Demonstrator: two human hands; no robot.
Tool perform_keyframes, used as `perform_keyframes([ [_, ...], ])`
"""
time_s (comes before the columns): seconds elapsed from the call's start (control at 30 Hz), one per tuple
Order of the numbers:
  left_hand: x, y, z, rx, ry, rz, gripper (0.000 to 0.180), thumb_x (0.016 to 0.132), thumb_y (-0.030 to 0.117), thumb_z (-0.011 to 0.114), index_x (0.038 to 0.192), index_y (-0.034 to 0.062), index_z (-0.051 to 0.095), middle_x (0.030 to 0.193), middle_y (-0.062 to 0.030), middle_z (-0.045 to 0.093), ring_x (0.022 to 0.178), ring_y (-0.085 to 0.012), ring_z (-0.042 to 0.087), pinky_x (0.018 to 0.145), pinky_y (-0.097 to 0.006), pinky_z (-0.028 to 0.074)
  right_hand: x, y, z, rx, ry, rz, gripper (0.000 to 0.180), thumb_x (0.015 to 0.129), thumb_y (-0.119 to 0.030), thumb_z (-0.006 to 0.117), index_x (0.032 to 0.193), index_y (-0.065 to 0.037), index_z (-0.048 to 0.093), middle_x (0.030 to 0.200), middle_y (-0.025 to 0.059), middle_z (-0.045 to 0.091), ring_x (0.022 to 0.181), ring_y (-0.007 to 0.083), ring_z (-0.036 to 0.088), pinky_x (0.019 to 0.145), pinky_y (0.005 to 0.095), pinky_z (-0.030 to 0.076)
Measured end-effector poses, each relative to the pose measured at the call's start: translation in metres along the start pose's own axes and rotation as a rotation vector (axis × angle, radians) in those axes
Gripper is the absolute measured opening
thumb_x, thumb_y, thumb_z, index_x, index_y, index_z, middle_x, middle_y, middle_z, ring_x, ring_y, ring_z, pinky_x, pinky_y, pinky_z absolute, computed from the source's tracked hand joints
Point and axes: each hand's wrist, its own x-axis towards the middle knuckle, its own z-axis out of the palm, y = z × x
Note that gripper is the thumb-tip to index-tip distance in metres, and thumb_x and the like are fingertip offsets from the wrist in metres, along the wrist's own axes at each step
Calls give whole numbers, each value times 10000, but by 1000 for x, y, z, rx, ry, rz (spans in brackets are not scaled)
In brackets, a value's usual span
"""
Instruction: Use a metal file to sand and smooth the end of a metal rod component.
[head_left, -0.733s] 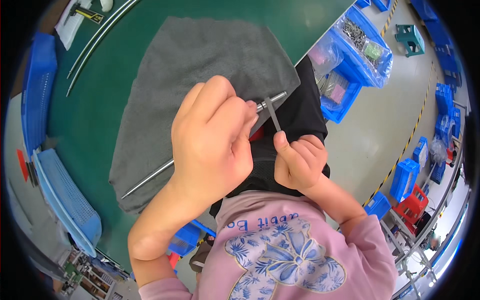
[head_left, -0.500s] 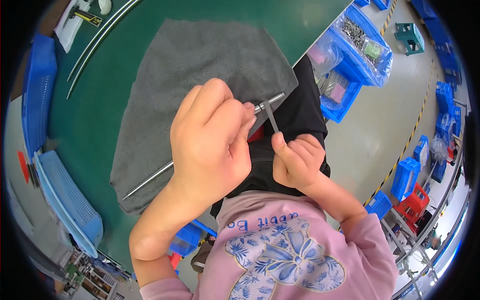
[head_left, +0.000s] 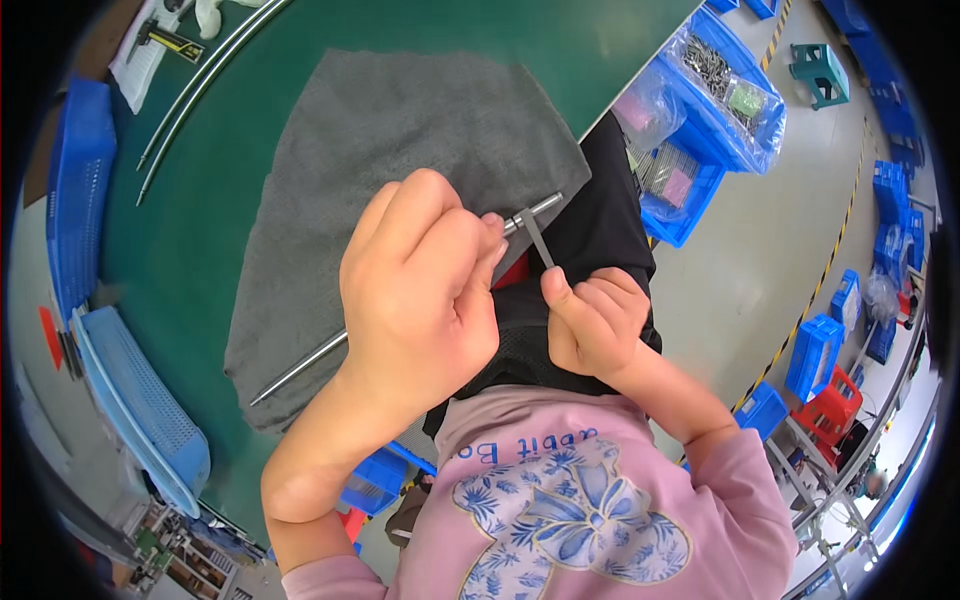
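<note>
My left hand (head_left: 418, 280) is closed in a fist around a thin, shiny metal rod (head_left: 302, 370). The rod runs slantwise, its lower left end over the grey cloth (head_left: 400, 120) and its upper right end sticking out past my thumb. A flat, narrow grey wrench (head_left: 539, 241) meets the rod near that upper end, beside a grooved joint. My right hand (head_left: 597, 320) grips the other end of this wrench, thumb up and fingers curled. My palm hides the middle of the rod.
The cloth lies on a green table (head_left: 200, 270). Two long curved metal rods (head_left: 200, 85) rest at the far left, near a yellow-black cutter (head_left: 176, 42). Blue baskets (head_left: 145, 395) line the left edge. Blue bins (head_left: 690, 190) of metal parts stand right of the table.
The rod's upper right end and the wrench head have shifted slightly down and left. Both hands keep their grips.
</note>
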Motion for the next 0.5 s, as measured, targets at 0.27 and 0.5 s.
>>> perform_keyframes([
  [0.27,-1,1,-1,3,-1,-10,202,649,-82,685,677,25,516,707,-88,449,613,-272,465,530,-367,364,13,-4,-9,72,-27,-11,478,605,111,611,1077,58,668,544,2,410,418,156,369,453,290,300],
  [0.5,-2,2,-2,21,1,14,205,638,-89,710,698,22,548,694,-76,448,614,-254,469,525,-355,367,15,-15,-28,-43,-89,35,546,536,0,619,1072,-30,723,536,-20,360,444,144,393,464,269,332],
])
